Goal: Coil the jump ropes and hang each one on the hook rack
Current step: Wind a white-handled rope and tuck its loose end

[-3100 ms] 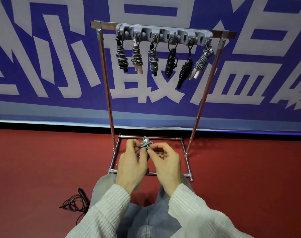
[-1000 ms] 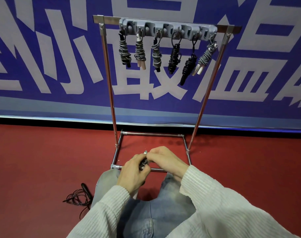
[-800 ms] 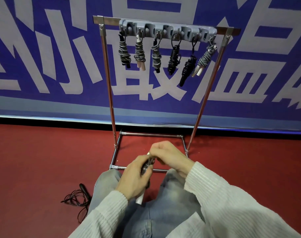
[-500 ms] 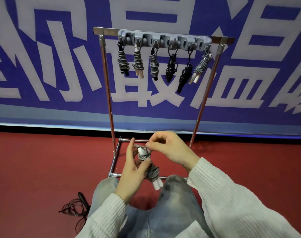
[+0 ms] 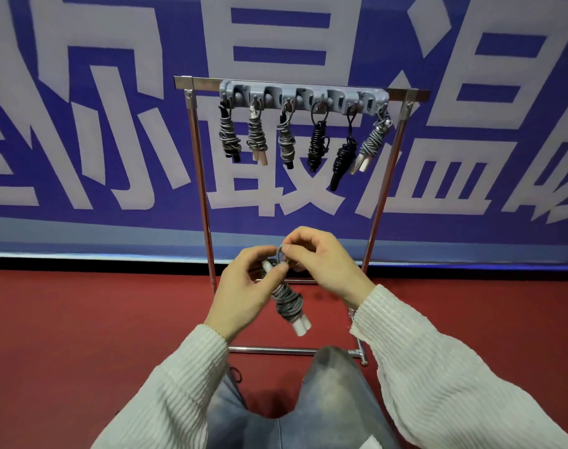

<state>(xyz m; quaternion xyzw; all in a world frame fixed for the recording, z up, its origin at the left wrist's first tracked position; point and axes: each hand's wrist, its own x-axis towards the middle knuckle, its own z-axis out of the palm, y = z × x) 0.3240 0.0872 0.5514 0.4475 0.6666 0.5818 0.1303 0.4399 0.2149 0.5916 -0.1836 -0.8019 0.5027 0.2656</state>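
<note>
The coiled rope [image 5: 287, 304], down at lap level a second ago, is now hanging at frame centre, white handles lowest. The left hand [image 5: 243, 294] is gripping its upper end while the right hand [image 5: 321, 264] is pinching its top loop open, so hanging looks next. Six bundles are already crowding the rack [image 5: 303, 98], upper centre; finding a free hook may be awkward.

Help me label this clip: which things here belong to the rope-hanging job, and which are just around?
Job:
- coiled grey rope, held by left hand and right hand
- hook rack
- six hung ropes
- metal stand

Around:
- blue banner
- red floor
</note>
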